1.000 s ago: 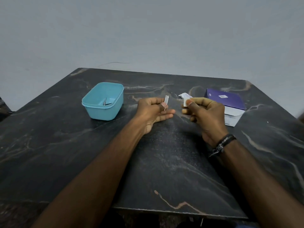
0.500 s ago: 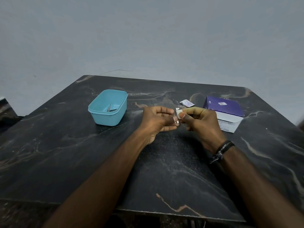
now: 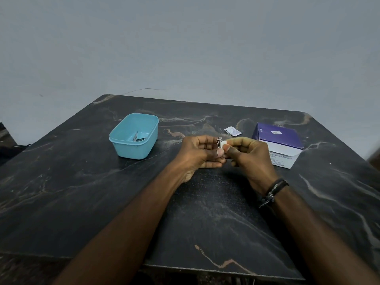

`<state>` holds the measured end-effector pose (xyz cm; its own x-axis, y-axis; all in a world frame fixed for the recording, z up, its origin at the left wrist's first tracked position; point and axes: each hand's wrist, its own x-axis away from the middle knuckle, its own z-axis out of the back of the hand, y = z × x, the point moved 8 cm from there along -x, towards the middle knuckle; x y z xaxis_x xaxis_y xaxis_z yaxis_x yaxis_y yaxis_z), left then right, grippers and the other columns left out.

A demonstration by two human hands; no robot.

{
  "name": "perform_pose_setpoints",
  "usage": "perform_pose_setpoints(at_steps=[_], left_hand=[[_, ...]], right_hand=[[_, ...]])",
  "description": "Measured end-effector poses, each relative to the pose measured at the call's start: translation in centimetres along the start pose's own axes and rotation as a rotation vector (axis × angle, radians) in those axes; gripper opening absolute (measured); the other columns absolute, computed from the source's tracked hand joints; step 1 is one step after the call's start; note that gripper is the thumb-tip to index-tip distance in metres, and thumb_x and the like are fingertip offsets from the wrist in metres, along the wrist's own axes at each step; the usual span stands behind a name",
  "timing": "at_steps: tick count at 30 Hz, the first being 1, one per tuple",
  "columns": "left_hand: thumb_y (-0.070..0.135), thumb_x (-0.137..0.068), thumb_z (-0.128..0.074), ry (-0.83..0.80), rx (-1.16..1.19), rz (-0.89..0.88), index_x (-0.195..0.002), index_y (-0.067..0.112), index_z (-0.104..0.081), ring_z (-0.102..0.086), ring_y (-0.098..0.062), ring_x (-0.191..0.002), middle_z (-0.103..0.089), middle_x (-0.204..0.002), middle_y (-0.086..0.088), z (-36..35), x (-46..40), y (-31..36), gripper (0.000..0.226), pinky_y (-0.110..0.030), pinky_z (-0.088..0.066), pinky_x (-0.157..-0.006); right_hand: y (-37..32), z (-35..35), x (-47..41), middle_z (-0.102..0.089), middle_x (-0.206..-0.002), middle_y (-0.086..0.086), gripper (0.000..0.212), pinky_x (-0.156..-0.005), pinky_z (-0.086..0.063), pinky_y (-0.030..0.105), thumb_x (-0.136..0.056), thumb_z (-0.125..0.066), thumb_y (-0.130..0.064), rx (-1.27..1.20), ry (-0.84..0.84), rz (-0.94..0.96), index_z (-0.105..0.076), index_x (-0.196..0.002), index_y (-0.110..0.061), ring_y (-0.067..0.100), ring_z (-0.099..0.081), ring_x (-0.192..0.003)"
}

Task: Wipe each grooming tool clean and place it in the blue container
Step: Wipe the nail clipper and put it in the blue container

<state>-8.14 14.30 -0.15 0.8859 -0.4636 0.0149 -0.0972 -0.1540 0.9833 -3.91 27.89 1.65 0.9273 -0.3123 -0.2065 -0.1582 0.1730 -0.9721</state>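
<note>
Nail clipper (image 3: 219, 142), pinched in the left hand (image 3: 200, 154) at frame centre, is being wiped with the white pad (image 3: 224, 144) gripped by the right hand (image 3: 245, 156); next, judging by the task, it goes into the blue container (image 3: 134, 136) at left.

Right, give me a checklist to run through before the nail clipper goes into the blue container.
1. Left hand has a firm hold on the nail clipper: ok, fingers pinch it.
2. Right hand presses the white wipe against the clipper: ok.
3. Clipper wiped clean all over: cannot tell, too small to judge.
4. Blue container open and upright on the table: ok, no lid on it.
5. Room inside the container: ok, only small metal tools lie at the bottom.
6. Path from hands to container unobstructed: ok, nothing lies between.
</note>
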Motion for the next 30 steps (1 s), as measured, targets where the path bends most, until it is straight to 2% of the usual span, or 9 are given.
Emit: perform_pose_setpoints(at_steps=[5, 8, 12, 16, 22, 26, 30], left_hand=[[-0.003, -0.081, -0.071, 0.010, 0.002, -0.005, -0.107, -0.001, -0.066, -0.071, -0.024, -0.069, -0.072, -0.090, -0.019, 0.0, 0.0, 0.0, 0.026, -0.036, -0.062, -0.070], [-0.001, -0.081, -0.072, 0.017, 0.009, -0.001, -0.107, 0.000, -0.066, -0.071, -0.023, -0.070, -0.072, -0.092, -0.019, 0.1, -0.1, 0.0, 0.027, -0.035, -0.062, -0.070], [-0.002, -0.082, -0.070, 0.018, 0.042, 0.013, -0.104, 0.002, -0.066, -0.070, -0.024, -0.070, -0.072, -0.092, -0.018, 0.1, -0.1, 0.0, 0.022, -0.034, -0.062, -0.069], [-0.003, -0.085, -0.067, 0.024, 0.060, 0.021, -0.107, 0.000, -0.065, -0.070, -0.025, -0.072, -0.072, -0.092, -0.018, 0.2, -0.3, -0.1, 0.022, -0.035, -0.061, -0.071], [-0.004, -0.089, -0.062, 0.034, 0.068, 0.025, -0.115, 0.000, -0.065, -0.069, -0.022, -0.072, -0.071, -0.089, -0.015, 0.3, -0.4, -0.2, 0.027, -0.035, -0.062, -0.070], [-0.005, -0.089, -0.061, 0.040, 0.059, 0.017, -0.111, 0.002, -0.066, -0.069, -0.022, -0.071, -0.071, -0.087, -0.014, 0.2, -0.3, 0.0, 0.023, -0.036, -0.061, -0.071], [-0.004, -0.087, -0.064, 0.032, 0.096, 0.022, -0.108, 0.001, -0.066, -0.068, -0.023, -0.070, -0.072, -0.087, -0.015, 0.2, -0.3, 0.1, 0.022, -0.037, -0.061, -0.071]], right_hand=[[-0.7, 0.3, 0.1, -0.072, -0.069, 0.005, 0.008, -0.046, -0.045, 0.016, -0.081, -0.075, -0.007, 0.082, 0.021, 0.066, -0.070, -0.079, -0.013, 0.008, -0.067, -0.058], [-0.9, 0.2, 0.0, -0.072, -0.070, 0.005, 0.006, -0.048, -0.045, 0.012, -0.081, -0.075, -0.005, 0.122, 0.053, 0.102, -0.071, -0.080, -0.009, 0.004, -0.067, -0.057], [-1.3, 0.3, 0.1, -0.073, -0.073, 0.002, 0.008, -0.051, -0.047, 0.014, -0.081, -0.075, -0.007, 0.138, 0.086, 0.138, -0.072, -0.079, -0.014, 0.008, -0.070, -0.062], [-1.2, 0.6, 0.1, -0.073, -0.072, 0.000, 0.011, -0.054, -0.048, 0.017, -0.080, -0.076, -0.006, 0.128, 0.126, 0.122, -0.073, -0.075, -0.016, 0.009, -0.069, -0.064], [-1.4, 1.0, 0.3, -0.072, -0.073, 0.011, 0.009, -0.048, -0.044, 0.012, -0.082, -0.072, 0.000, 0.035, 0.130, 0.073, -0.070, -0.080, -0.008, 0.013, -0.067, -0.059], [-1.1, 1.2, 0.1, -0.072, -0.072, 0.008, 0.015, -0.052, -0.047, 0.015, -0.083, -0.070, 0.001, 0.034, 0.144, 0.060, -0.069, -0.077, -0.012, 0.011, -0.068, -0.061], [-0.9, 1.1, -0.2, -0.070, -0.070, -0.001, 0.015, -0.052, -0.044, 0.014, -0.081, -0.072, -0.001, 0.030, 0.104, 0.060, -0.072, -0.074, -0.014, 0.001, -0.060, -0.057]])
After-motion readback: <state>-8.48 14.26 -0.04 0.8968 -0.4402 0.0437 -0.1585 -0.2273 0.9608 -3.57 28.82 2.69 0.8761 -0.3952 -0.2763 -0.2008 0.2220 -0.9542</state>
